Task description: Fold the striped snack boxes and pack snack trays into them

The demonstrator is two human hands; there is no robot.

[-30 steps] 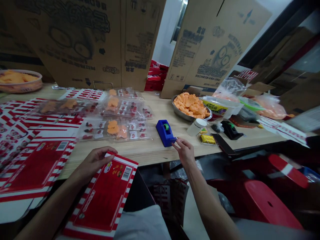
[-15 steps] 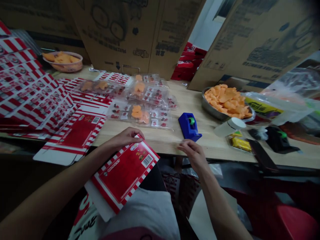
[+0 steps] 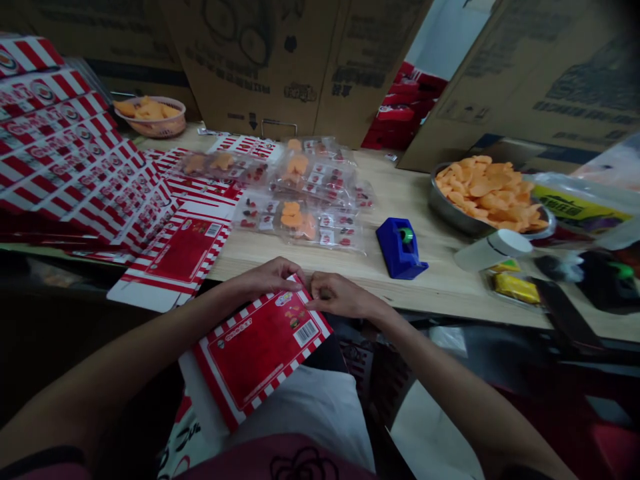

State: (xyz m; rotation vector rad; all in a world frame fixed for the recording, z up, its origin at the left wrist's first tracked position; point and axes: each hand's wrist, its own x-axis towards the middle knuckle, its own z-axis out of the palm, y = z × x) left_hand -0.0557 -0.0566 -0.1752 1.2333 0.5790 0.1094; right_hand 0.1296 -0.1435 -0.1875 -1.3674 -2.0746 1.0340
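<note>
A flat red-and-white striped cardboard box (image 3: 263,350) with a barcode lies tilted over my lap, its white flap sticking out at the lower left. My left hand (image 3: 273,277) grips its upper edge. At the box's top corner, my right hand (image 3: 337,293) has its fingers curled and pinched, touching the edge; whatever they hold, if anything, is too small to make out. On the table just beyond stands a blue tape dispenser (image 3: 400,248) with a green core.
Striped boxes (image 3: 75,153) are stacked at left, beside a flattened box (image 3: 183,253). Clear packets (image 3: 320,223) lie mid-table. A metal bowl (image 3: 450,213) of orange pieces, a white bottle (image 3: 493,250) and a black dispenser (image 3: 610,280) stand at right. A pink basket (image 3: 155,127) is behind.
My right hand has moved left from beside the blue tape dispenser to the box's top corner. My left hand still holds the box. The view has shifted slightly.
</note>
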